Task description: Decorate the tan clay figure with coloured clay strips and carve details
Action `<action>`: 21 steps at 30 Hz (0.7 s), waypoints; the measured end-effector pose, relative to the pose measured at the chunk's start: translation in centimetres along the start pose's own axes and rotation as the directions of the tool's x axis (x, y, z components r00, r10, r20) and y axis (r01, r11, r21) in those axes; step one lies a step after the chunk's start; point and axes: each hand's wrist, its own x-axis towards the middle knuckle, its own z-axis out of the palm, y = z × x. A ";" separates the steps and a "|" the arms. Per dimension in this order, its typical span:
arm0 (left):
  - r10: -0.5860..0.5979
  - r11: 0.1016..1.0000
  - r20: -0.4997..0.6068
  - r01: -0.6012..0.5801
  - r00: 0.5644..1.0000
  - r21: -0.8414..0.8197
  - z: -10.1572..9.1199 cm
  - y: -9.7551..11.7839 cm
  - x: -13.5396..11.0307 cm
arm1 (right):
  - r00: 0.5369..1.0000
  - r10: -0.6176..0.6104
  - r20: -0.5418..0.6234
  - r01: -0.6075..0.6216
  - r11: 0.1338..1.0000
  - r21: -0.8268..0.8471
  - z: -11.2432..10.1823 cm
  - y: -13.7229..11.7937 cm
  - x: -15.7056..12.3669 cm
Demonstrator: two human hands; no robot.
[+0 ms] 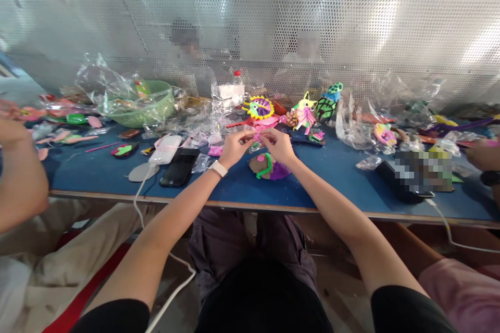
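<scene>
Pink modelling clay (257,136) was pinched between the left hand (236,146) and right hand (279,145), just beyond a brown piece (254,166) on the desk (336,169), already trimmed with purple clay (279,170) and a green strip (269,163), its left side mostly bare.

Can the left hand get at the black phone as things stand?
Probably yes: the black phone lies to that side, top uncovered, with clear plastic beside it. The left hand would likely first release the pink piece.
</scene>
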 end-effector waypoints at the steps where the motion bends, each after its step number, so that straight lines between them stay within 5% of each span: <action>1: 0.008 1.000 0.000 -0.008 1.000 0.013 -0.1 0.0 0.0 | 1.000 0.005 0.011 -0.005 1.000 0.014 0.0 0.0 -0.1; 13: 0.273 0.921 0.001 -0.262 0.962 0.288 -0.4 -1.0 0.1 | 0.979 0.163 0.126 -0.188 0.955 0.229 1.3 0.3 -0.1; 21: 0.274 0.908 0.036 -0.271 0.961 0.320 0.1 -0.7 -0.2 | 0.946 0.282 0.159 -0.323 0.864 0.386 1.7 0.2 -0.1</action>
